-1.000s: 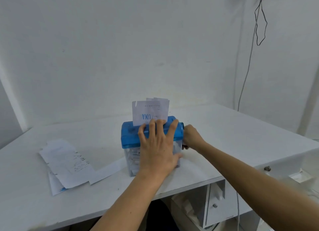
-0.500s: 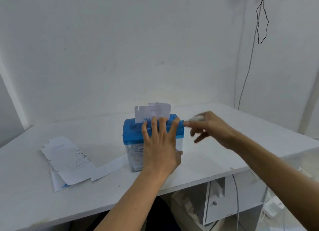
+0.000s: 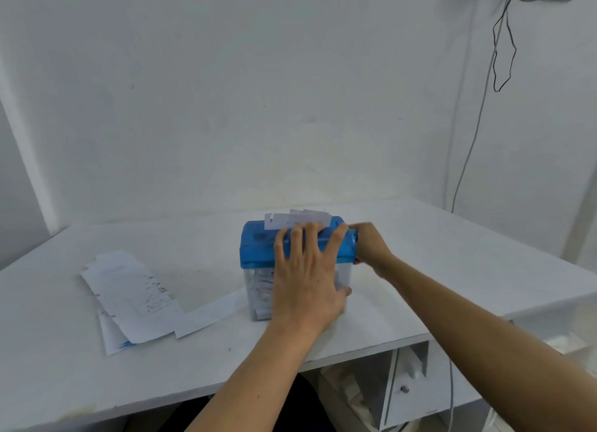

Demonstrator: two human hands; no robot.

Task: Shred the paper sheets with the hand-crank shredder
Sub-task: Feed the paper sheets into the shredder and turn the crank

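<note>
White desk, white wall behind | shredder mid-desk, blue lid | paper stub upright in slot at lid's 12 | L hand flat on front, fingers spread, pressing lid | R hand curled round crank at lid's 3, crank hidden | sheets at shredder's 9, just beside.

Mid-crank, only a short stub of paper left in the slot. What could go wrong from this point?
1. The left hand presses the blue lid with its fingertips right beside the paper stub; they might get drawn toward the slot.
2. The clear bin looks well filled with shreds, so the paper may jam.
3. The right hand grips the crank, hidden inside its grip; a hard turn may tilt or slide the shredder.
</note>
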